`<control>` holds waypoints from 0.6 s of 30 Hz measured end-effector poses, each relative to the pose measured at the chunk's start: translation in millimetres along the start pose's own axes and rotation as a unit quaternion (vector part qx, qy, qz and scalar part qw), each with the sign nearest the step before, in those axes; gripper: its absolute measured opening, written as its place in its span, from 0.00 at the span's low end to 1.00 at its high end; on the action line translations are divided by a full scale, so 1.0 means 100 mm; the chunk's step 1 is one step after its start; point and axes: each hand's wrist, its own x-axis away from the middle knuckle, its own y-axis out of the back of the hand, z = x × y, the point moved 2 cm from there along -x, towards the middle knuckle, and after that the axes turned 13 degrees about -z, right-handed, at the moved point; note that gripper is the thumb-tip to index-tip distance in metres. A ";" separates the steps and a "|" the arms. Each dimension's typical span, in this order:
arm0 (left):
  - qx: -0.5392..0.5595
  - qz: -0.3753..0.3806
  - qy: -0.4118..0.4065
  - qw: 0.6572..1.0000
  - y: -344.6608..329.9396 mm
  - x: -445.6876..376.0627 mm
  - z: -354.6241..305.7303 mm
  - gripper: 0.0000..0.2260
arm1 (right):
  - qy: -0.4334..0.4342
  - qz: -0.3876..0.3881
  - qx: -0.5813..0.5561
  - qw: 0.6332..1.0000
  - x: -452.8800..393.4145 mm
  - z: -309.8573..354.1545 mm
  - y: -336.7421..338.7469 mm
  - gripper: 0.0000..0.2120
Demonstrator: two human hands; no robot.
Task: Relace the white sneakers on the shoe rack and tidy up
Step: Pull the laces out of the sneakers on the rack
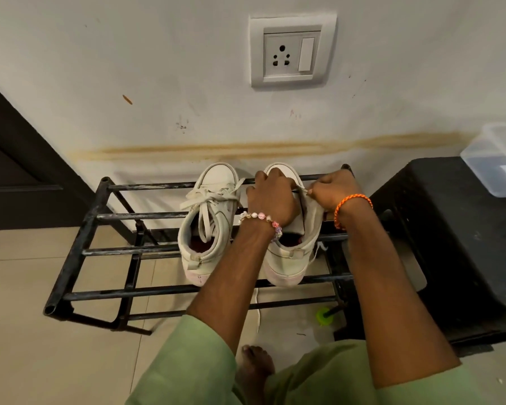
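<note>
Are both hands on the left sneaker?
No, the left hand and right hand are on the right sneaker; the left sneaker sits untouched.

White sneakers (209, 217), black rack (146, 292), green sleeves (187, 363)

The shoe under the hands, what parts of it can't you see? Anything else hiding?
Head view:
- Right sneaker: its eyelets and tongue are hidden behind the left hand and right hand.
- Lace end: pinched in the right fingers, too small to make out.
- Clear box: cut off by the right edge.
- Green object: partly behind the rack bar.
</note>
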 end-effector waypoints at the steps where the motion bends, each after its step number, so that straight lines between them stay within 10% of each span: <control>1: -0.001 -0.001 0.002 1.000 -0.02 0.01 -0.01 0.16 | -0.012 0.006 -0.006 1.000 0.00 0.00 0.00 0.09; 10: 0.252 0.013 0.124 0.960 -0.06 -0.03 0.13 0.05 | -0.064 0.040 -0.029 0.997 0.01 0.00 0.03 0.11; 13: 0.467 0.021 0.247 0.849 0.05 0.00 0.21 0.07 | -0.055 0.050 -0.028 0.997 0.02 0.01 0.03 0.13; 16: 0.646 0.018 0.380 0.662 0.12 0.01 0.32 0.16 | -0.065 0.054 -0.043 0.996 0.05 0.04 0.04 0.14; 18: 0.649 -0.002 0.414 0.639 0.11 0.00 0.35 0.14 | -0.067 0.058 -0.047 0.995 0.06 0.04 0.04 0.14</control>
